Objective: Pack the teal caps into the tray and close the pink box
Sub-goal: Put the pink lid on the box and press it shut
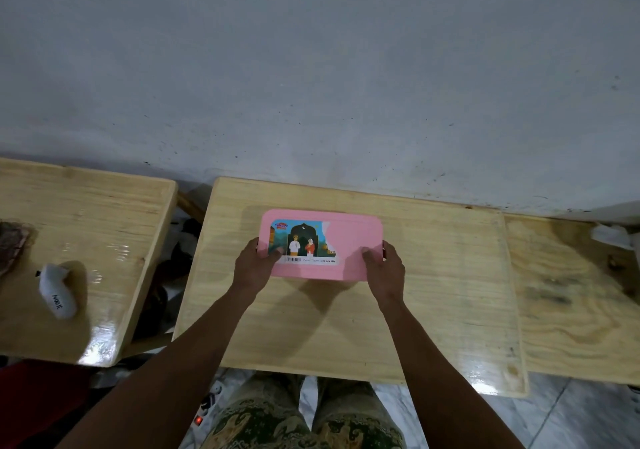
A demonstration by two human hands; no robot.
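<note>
The pink box (353, 241) lies in the middle of the wooden table (433, 293), its lid on and a partly torn picture label across the left of the lid. My left hand (251, 267) grips the box's left end, thumb on top of the lid. My right hand (386, 268) grips its right end the same way. No teal caps or tray show; whatever is inside the box is hidden by the lid.
A second wooden table (86, 223) stands to the left with a white rolled cloth (57, 291) on it. Another board (581, 293) adjoins on the right, with white crumpled material (611, 235) at its far corner. A grey wall runs behind. My legs are below the table edge.
</note>
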